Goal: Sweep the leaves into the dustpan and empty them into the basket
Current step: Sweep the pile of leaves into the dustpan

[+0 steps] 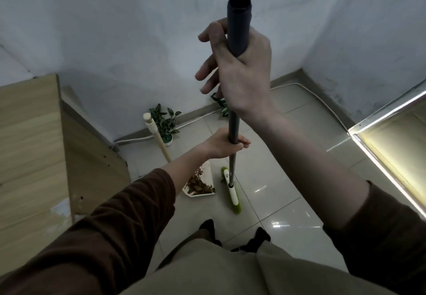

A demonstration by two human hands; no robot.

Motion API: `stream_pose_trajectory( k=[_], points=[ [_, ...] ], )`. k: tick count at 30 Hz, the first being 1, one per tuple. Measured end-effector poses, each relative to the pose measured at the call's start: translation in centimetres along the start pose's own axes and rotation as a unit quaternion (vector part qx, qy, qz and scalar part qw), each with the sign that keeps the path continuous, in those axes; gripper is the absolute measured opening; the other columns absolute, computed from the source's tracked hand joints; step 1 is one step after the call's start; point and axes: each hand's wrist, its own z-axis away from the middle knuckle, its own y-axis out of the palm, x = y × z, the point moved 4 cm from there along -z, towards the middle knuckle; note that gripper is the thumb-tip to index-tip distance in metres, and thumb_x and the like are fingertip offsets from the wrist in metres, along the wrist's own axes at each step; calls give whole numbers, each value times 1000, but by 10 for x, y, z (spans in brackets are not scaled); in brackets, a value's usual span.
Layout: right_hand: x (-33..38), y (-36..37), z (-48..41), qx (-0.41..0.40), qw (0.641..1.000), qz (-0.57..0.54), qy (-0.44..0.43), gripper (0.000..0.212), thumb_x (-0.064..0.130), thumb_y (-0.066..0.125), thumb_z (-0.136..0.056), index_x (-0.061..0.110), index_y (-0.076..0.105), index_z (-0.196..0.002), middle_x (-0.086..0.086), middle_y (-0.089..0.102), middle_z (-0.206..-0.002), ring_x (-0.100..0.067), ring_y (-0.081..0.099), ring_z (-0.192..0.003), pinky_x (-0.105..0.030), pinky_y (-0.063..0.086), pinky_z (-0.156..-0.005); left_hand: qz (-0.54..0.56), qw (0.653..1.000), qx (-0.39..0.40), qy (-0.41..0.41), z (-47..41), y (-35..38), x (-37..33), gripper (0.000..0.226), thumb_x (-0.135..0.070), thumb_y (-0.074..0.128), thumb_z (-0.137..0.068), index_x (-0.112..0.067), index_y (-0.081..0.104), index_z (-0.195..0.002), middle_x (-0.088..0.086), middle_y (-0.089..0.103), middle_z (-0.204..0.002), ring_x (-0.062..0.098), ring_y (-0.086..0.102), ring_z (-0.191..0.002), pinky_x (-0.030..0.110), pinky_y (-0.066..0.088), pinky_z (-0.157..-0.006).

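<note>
I hold a broom with a dark grey handle (237,29) upright in front of me. My right hand (239,71) grips the top of the handle, its fingers loosely spread. My left hand (224,143) is closed around the shaft lower down. The white and green broom head (231,191) rests on the tiled floor just right of a white dustpan (200,193). Brown dry leaves (199,183) lie piled inside the dustpan. Its cream handle (156,138) leans up to the left. No basket is in view.
A wooden cabinet (34,147) stands at the left. Two small potted plants (164,121) (221,103) sit along the wall base, with a white cable beside them. A lit shelf edge (387,142) runs at the right. My feet (232,234) stand on the tiles below.
</note>
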Motion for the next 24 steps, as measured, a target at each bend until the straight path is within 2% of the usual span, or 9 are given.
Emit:
stream_pose_trajectory(
  k=[1, 3, 5, 8, 13, 15, 19, 22, 24],
  points=[
    [3, 3, 0, 11, 1000, -6, -1, 15, 19, 53, -99, 12, 61, -87, -9, 65, -52, -28, 60, -37, -18, 37, -35, -8, 1000, -1, -9, 3, -4, 5, 15, 3, 54, -81, -12, 56, -78, -27, 56, -87, -5, 52, -89, 25, 42, -73],
    [9, 8, -1, 32, 999, -17, -1, 16, 19, 53, -99, 11, 61, -88, -11, 65, -52, -29, 61, -37, -20, 37, -35, -24, 999, -14, -37, 8, -13, 15, 21, -2, 56, -82, -14, 72, -77, -18, 70, -75, -10, 62, -80, 11, 47, -71],
    [16, 8, -3, 50, 998, -25, 1, 17, 17, 51, -100, 10, 61, -88, -12, 66, -53, -29, 62, -38, -22, 36, -35, -11, 997, -56, -58, 10, -19, 20, 22, -5, 60, -82, -21, 75, -84, -22, 68, -75, -15, 62, -80, 3, 44, -78],
    [25, -1, -7, 57, 998, -22, -10, 20, 17, 48, -102, 6, 61, -91, -15, 67, -56, -30, 64, -41, -24, 37, -34, 29, 992, -104, -68, 9, -20, 18, 24, -4, 62, -82, -25, 73, -78, -17, 70, -76, -9, 66, -82, 15, 52, -84],
    [41, -26, -14, 40, 998, -14, -39, 23, 17, 46, -102, 8, 60, -87, -13, 67, -54, -29, 65, -42, -25, 38, -36, 14, 989, -132, -58, -7, -10, -10, 20, -10, 59, -79, -19, 76, -82, -20, 69, -73, -16, 62, -77, -5, 41, -68],
    [43, -34, -17, 36, 998, -5, -46, 24, 18, 45, -101, 10, 61, -85, -12, 66, -53, -29, 65, -42, -24, 38, -36, 10, 990, -127, -51, -15, -4, -20, 21, -11, 58, -78, -22, 76, -82, -20, 71, -77, -11, 63, -84, -1, 43, -75],
    [32, -39, -18, 38, 998, 17, -46, 22, 19, 46, -101, 11, 61, -87, -15, 66, -55, -30, 64, -41, -26, 38, -35, 29, 992, -111, -53, -29, 9, -29, 26, -4, 54, -79, -13, 76, -89, -2, 75, -94, 7, 67, -94, 20, 48, -94],
    [10, -31, -12, 59, 998, 19, -7, 19, 18, 50, -99, 12, 61, -86, -16, 65, -54, -33, 62, -40, -25, 36, -35, 14, 993, -93, -67, -32, 15, -20, 28, 1, 51, -80, -7, 74, -94, 2, 74, -98, -2, 63, -85, 0, 42, -78],
    [-2, -24, -10, 79, 997, 16, 14, 19, 19, 51, -98, 11, 62, -86, -15, 65, -52, -32, 61, -38, -23, 36, -36, 16, 992, -91, -84, -30, 14, -13, 27, 0, 50, -80, -8, 74, -89, -3, 73, -89, -12, 61, -73, -5, 40, -65]
  ],
)
